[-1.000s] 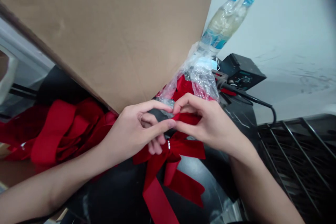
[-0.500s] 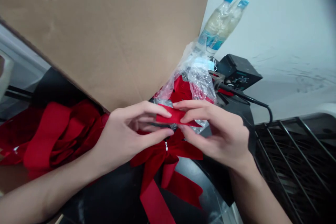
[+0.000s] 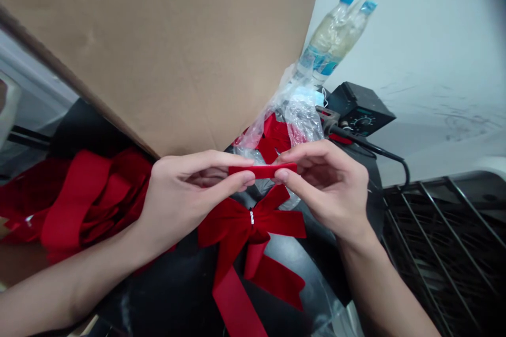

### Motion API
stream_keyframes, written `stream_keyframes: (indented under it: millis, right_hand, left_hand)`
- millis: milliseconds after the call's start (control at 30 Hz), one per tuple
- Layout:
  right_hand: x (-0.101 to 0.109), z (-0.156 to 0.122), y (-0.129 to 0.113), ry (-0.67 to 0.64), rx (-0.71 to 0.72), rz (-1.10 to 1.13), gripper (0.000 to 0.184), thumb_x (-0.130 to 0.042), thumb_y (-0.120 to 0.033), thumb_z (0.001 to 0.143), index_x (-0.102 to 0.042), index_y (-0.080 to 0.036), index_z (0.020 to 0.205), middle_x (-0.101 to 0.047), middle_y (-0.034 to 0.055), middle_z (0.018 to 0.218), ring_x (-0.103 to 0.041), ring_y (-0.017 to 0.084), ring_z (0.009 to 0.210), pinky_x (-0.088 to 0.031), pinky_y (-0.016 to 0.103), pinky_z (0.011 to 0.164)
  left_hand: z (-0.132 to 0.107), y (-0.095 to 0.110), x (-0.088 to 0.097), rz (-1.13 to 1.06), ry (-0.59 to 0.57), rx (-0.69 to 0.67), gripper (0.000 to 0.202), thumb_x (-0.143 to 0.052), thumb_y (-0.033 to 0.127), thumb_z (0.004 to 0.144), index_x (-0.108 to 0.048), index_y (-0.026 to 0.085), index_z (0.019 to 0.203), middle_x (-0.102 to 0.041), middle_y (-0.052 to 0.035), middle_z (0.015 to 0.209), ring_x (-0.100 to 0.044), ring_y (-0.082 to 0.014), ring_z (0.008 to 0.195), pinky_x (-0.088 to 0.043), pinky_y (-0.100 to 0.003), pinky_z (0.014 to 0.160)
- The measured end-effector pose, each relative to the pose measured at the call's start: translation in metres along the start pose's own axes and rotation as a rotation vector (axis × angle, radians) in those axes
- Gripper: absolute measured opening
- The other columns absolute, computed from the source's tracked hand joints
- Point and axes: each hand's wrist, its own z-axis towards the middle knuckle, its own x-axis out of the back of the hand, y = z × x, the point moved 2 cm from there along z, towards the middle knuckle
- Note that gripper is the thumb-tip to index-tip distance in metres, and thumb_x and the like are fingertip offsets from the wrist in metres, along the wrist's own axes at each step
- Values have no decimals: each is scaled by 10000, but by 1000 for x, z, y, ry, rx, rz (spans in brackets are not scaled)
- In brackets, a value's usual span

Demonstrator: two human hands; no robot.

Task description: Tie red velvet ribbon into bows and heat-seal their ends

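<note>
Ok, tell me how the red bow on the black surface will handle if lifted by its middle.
Probably floppy: the red bow has long tails that lie limp and creased, so they would dangle. Likely light, being only ribbon cinched by a small silver band. Its loops look soft, so they may crush.

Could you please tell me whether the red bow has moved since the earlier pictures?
No; the red bow lies where it did, below the black control box.

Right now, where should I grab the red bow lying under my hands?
Pinch the bow at its cinched centre, by the silver tie, coming from above. Loops and tails fan out flat from there, so that narrow waist likely holds best.
</note>
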Motion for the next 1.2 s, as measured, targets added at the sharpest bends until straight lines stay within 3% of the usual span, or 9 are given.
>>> stream_keyframes:
  millis: [133, 267, 433, 567, 700, 867, 967, 1100, 1200]
  right_hand:
    - [3, 0, -3, -38, 17, -38, 182, -785, -224, 915, -749, -274, 1086, -773, 23, 994, -740, 163, 817, -643, 285, 726]
    - [8, 8, -11, -311, -19, -128, 325, -792, -272, 917, -724, -286, 1235, -770, 28, 1175, -749, 198, 1018, -624, 313, 867]
    - [15, 17, -26, -474, 95, -420, 75, -717, -323, 985, -763, -264, 983, -760, 8, 899, -691, 176, 803, -540, 312, 733]
    - [31, -10, -43, -370, 49, -522, 59, -696, -305, 987, -729, -273, 951, -738, 21, 893, -671, 188, 779, -528, 325, 701]
    - [30, -71, -50, -327, -221, -394, 67, -664, -324, 1001, -706, -303, 952, -742, -9, 891, -702, 159, 761, -550, 276, 636]
    - [-5, -124, -34, -57, -405, -304, 53, -678, -331, 999, -728, -315, 1012, -690, 8, 1394, -681, 212, 1276, -536, 327, 1072]
    - [-26, -129, -25, 69, -409, -220, 63, -692, -318, 997, -737, -340, 1036, -663, -16, 1436, -571, 209, 1424, -467, 345, 1165]
    - [-37, -120, -25, 192, -329, -292, 66, -706, -270, 989, -735, -319, 1021, -753, -23, 1151, -691, 152, 1190, -530, 254, 1009]
    - [-29, -110, -29, 183, -179, -428, 71, -686, -198, 991, -715, -253, 1024, -755, -4, 1048, -720, 129, 989, -544, 234, 924]
  left_hand:
    - [-1, -1, 1, 3, 8, -9, 142, -861, 268, 855, -846, 263, 996, -856, 38, 895, -836, -191, 790, -724, -294, 808]
    - [-2, -2, 2, 81, -9, -102, 110, -857, 237, 859, -844, 275, 961, -855, 65, 900, -825, -145, 781, -698, -232, 789]
    - [-1, -7, 0, 108, -113, -111, 153, -821, 286, 901, -830, 300, 1052, -853, 64, 951, -811, -133, 821, -660, -234, 804]
    - [0, -17, -6, 312, -436, -79, 477, -874, 438, 820, -757, 256, 1245, -826, -8, 1051, -779, -229, 963, -617, -371, 920]
    - [-3, -26, -10, 597, -676, -82, 242, -798, 312, 884, -770, 219, 1105, -784, -41, 1016, -724, -266, 1000, -547, -429, 941]
    - [-2, -22, -12, 123, -634, 103, 167, -762, 325, 918, -712, 203, 1020, -772, -25, 1022, -746, -202, 965, -568, -310, 870]
    - [1, -22, -13, -102, -577, 229, 218, -794, 325, 901, -701, 191, 1045, -755, -29, 1061, -749, -190, 990, -583, -284, 884]
    - [4, -25, -12, -194, -457, 184, 316, -909, 219, 765, -731, 189, 1024, -708, -15, 1068, -689, -158, 1045, -565, -241, 931]
    - [4, -28, -12, -236, -445, 309, 435, -961, 128, 634, -732, 192, 998, -738, -5, 1018, -703, -145, 952, -574, -223, 855]
